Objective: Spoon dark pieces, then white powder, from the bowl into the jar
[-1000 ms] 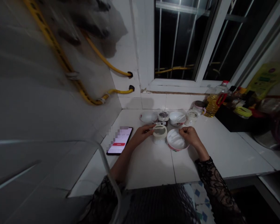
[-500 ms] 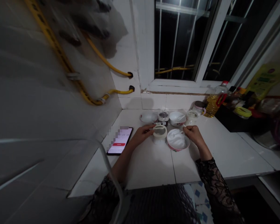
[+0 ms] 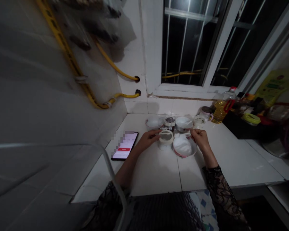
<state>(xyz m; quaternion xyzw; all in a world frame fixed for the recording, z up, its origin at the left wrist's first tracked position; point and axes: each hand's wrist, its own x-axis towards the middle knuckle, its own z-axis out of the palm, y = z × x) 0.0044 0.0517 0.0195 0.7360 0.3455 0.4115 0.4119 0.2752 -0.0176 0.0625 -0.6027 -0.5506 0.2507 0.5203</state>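
Note:
My left hand [image 3: 149,140] is closed at the left rim of a small cream-rimmed jar [image 3: 165,138], fingertips at its top edge. A clear lid seems to stand raised behind that jar. In my right hand [image 3: 200,138], thumb and fingers pinch the handle of a small white spoon [image 3: 182,135]. The spoon lies level over the far side of a white bowl [image 3: 185,153] with a pink-patterned outside. White powder [image 3: 183,146] fills much of the bowl. Jar and bowl stand side by side, and what the spoon carries is too small to tell.
Behind stand a white bowl with a spoon [image 3: 184,124], a shallow dish [image 3: 154,122], a jar of dark contents [image 3: 169,122] and another jar [image 3: 199,121]. A lit phone [image 3: 124,147] lies left. An oil bottle [image 3: 221,107] and a black box [image 3: 240,126] stand right.
The spoon has come up out of the powder to above the bowl's far left side, its head closer to the jar. My left hand stays at the jar. The view has shifted slightly.

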